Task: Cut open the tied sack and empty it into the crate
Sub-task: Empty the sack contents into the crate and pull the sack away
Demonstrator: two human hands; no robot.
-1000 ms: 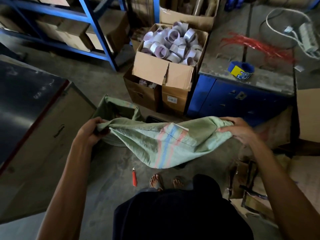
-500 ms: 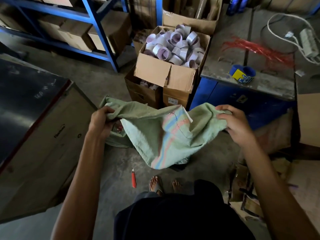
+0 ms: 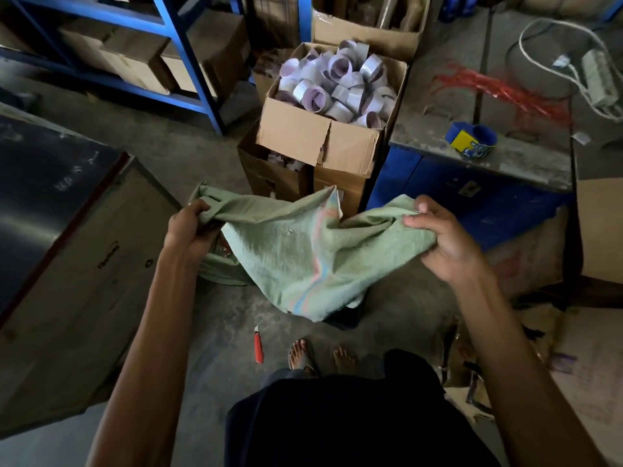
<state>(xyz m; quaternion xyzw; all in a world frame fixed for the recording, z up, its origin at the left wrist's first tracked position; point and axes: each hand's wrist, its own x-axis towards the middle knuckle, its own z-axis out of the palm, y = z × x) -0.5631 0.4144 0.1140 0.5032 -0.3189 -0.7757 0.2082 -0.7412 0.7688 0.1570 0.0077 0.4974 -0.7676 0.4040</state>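
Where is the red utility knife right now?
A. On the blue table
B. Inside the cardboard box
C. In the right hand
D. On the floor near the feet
D: the red utility knife lies on the concrete floor, left of the feet, while both hands grip the green sack.

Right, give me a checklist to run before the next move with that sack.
1. Left hand has a grip on the sack: ok.
2. Right hand has a grip on its other end: ok.
3. Sack hangs limp, looks emptied: ok, though inside is hidden.
4. Crate under the sack: cannot tell, only a dark edge shows.
5. Red cutter lies on the floor near the bare feet: not ok.
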